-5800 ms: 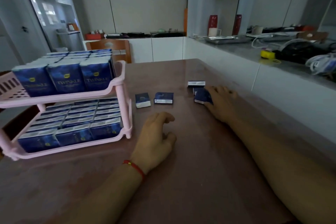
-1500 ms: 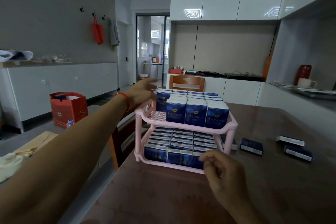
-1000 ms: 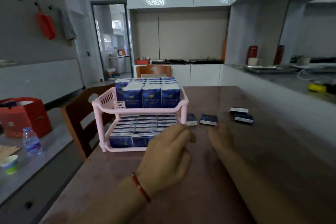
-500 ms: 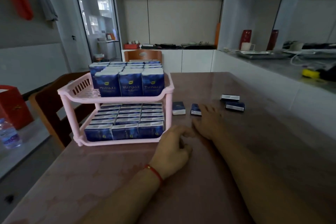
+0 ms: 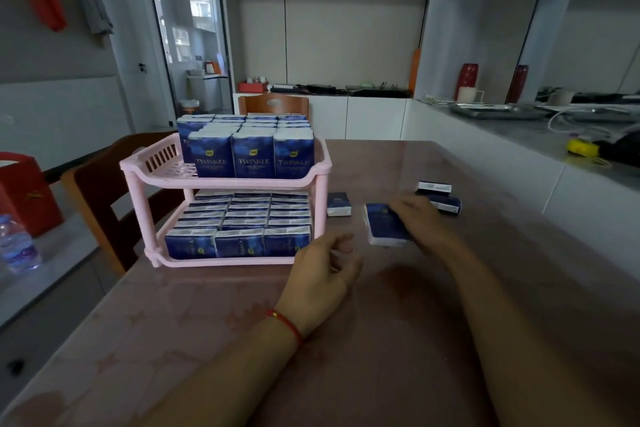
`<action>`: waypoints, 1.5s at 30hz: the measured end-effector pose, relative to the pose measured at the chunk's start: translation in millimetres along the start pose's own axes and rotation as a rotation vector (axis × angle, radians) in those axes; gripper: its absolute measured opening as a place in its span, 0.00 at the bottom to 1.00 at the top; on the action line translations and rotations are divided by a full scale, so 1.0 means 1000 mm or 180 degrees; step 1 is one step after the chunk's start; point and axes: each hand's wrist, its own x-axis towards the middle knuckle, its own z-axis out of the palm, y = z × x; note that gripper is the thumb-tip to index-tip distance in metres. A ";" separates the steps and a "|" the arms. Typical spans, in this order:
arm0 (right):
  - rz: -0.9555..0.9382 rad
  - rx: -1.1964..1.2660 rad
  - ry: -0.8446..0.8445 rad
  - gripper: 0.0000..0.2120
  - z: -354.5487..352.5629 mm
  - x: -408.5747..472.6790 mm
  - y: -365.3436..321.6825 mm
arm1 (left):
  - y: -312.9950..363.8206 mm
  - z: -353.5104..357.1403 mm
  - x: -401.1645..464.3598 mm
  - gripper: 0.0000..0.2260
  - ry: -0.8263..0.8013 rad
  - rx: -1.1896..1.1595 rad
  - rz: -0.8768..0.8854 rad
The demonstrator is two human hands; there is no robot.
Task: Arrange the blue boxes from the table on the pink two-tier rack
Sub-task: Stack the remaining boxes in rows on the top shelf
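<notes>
A person's right hand lifts one blue box just off the brown surface, its fingers closed over the box's far side. The left hand rests empty near the pink two-tier rack, fingers loosely curled, gripping nothing. Three more blue boxes lie beyond the fingers: one beside the rack's post, two stacked behind the right hand. Both tiers look nearly full; an open strip shows on the upper tier's left side. To do this well, turn the box upright like its neighbours and carry it over the rim without knocking them.
</notes>
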 end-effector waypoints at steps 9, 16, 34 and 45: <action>-0.0344 -0.0612 -0.0293 0.09 0.041 0.010 0.004 | -0.007 0.009 0.002 0.20 0.0101 -0.0823 -0.0490; -0.0590 -0.3007 -0.0999 0.33 0.077 0.053 0.031 | 0.006 0.001 -0.002 0.20 0.0264 -0.0095 0.0305; -0.0711 -0.1042 -0.1167 0.08 -0.038 -0.043 0.002 | 0.000 -0.004 -0.003 0.31 0.0377 0.0010 0.0403; -0.0477 -0.0843 -0.0806 0.09 -0.028 -0.098 -0.017 | 0.005 0.005 -0.011 0.28 -0.0727 -0.1027 0.0209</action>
